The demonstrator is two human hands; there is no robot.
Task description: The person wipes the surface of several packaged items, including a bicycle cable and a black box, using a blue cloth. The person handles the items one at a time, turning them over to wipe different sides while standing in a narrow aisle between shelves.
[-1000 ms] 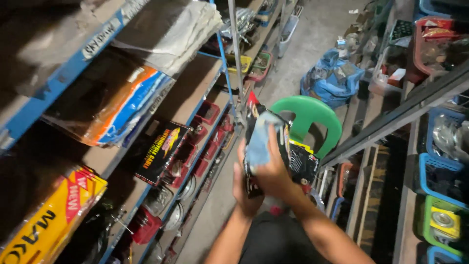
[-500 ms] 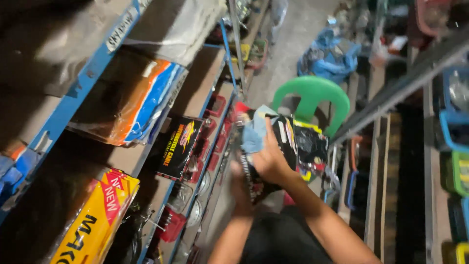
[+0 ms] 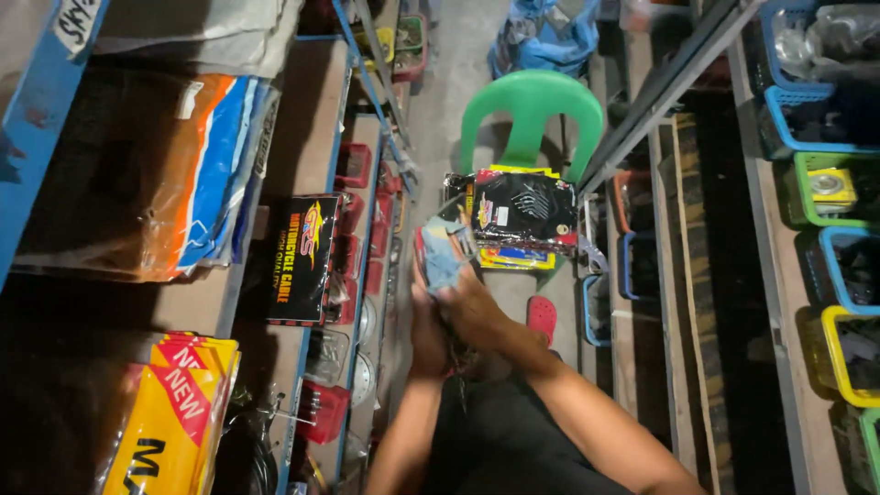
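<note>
Shelving (image 3: 302, 165) stands at your far left, holding bagged goods and a black carded packet (image 3: 302, 258). Moving right, your left hand (image 3: 427, 332) and then your right hand (image 3: 472, 312) meet in the aisle, both closed around a small packaged item (image 3: 443, 255) with pale blue showing at its top. That item sits at the centre of the view, over the floor between the racks, its long axis running away from you, top end pointing toward the green plastic chair (image 3: 533, 108). Judged from this, handling is under way: the item remains in hand, not placed. A stack of packets (image 3: 522, 211) lies just beyond it; coloured bins (image 3: 830, 174) line the right rack.
</note>
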